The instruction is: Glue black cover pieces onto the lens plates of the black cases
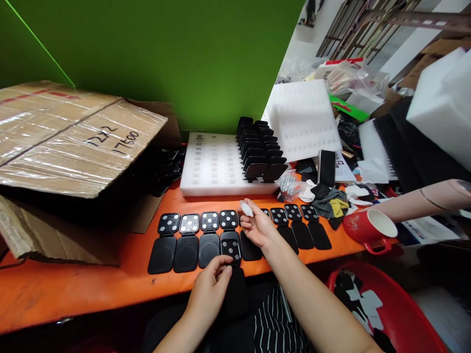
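A green panel (158, 59) rose behind the orange tabletop (121, 287). At the left stood a big cardboard box (73, 142) under clear tape, handwritten in black with "12X2" and, below that, "17500"; its red print could not be read. A red basin (408, 314) with black and white pieces in it sat low at the right. On the tabletop, a white foam tray (215, 164) held upright black plates (257, 147) in two files at its right end, and a second foam sheet (303, 117) leaned behind it. A row of black hinged pieces (190, 223) lay in front, their upper squares showing pale dots. The left hand (209, 289) pinched one hinged piece (230, 247) between thumb and fingers at the near edge, its dotted square over the row and its other plate toward the lap. The red mug (371, 228) at the right bore pale script too small to read. The right hand (259, 225), its grip narrow, held a small white piece (247, 209) in its fingertips above the row.
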`<state>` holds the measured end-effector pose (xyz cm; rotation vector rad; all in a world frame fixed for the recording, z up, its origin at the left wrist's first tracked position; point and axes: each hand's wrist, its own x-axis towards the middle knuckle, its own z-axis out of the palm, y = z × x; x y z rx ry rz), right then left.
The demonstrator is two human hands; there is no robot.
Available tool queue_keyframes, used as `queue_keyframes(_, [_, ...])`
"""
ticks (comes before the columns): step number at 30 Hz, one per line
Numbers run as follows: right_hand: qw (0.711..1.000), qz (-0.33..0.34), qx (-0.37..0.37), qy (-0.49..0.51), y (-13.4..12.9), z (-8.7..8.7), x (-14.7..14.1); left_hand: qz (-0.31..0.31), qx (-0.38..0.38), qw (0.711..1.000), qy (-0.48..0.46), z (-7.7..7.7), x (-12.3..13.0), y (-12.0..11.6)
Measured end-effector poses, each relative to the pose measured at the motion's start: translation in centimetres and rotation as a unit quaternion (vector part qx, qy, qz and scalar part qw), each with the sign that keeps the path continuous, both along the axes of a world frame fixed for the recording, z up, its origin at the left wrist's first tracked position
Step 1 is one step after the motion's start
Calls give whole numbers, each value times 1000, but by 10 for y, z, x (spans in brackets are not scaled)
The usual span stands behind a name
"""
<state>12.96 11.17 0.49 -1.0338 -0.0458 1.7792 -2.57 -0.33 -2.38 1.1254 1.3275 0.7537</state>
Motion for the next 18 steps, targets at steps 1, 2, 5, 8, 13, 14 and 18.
queue_keyframes(1, [1000, -12, -7, -4, -4, 2, 1, -22, 36, 998, 41, 2, -1, 3])
queue_keyframes(2, [1000, -21, -16, -5, -8, 4, 3, -49, 76, 992, 89, 5, -3, 5])
queue_keyframes(5, [998, -36, -44, 2, -17, 8, 6, -127, 183, 936, 274, 6, -6, 12])
queue_keyframes(8, [998, -45, -47, 14, -22, 9, 9, -149, 255, 867, 402, 2, -8, 13])
queue_keyframes(13, [998, -59, 0, 2, -26, 1, 10, -167, 391, 816, 392, -8, -16, 4])
queue_keyframes(14, [998, -57, 10, -15, -27, -2, 9, -195, 405, 809, 379, -9, -18, 2])
queue_keyframes(18, [980, -45, 93, -170, -30, -15, 2, -290, 419, 777, 369, -13, -23, -5])
